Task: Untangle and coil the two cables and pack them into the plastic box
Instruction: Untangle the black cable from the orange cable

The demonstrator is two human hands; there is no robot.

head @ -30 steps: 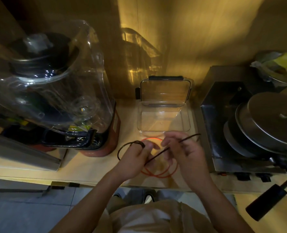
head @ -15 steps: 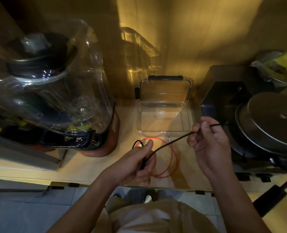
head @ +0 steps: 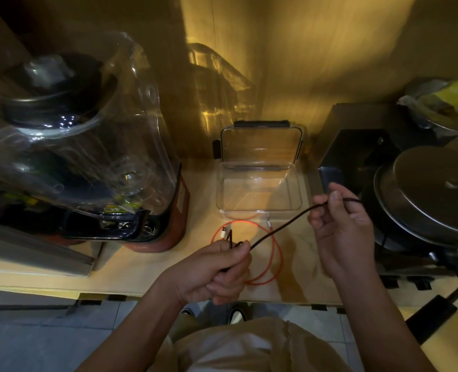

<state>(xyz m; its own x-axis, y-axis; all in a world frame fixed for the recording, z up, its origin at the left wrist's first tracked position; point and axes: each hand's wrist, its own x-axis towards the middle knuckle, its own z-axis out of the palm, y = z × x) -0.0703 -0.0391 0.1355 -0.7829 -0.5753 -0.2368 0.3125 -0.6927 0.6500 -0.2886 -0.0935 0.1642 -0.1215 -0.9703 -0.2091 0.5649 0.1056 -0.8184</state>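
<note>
Currently both hands are up over the tabletop [head: 147, 267] with the black cable [head: 281, 229] stretched between them. Left hand [head: 211, 269] is closed in a fist around a bunched section of it; a short dark loop sticks up just above the fingers [head: 237, 249], which are pressed together on the cable. Right hand [head: 343, 224] sits further right and a bit farther away, thumb and index pinching the cable, the other fingers curled loosely; a short tail of cable pokes out to the right past the pinch. The span between the hands sags slightly.

Red cable [head: 274, 253] lies flat on the tabletop in a loose loop, under and between the hands, its white plug end at the far left of the loop. It isn't touching either hand as far as I can see.

Plastic box [head: 260, 190] sits just beyond the red loop, lid standing open against the wall, nothing inside. Blender [head: 83, 146] on the left, stove with a lidded pan [head: 434, 194] on the right.
</note>
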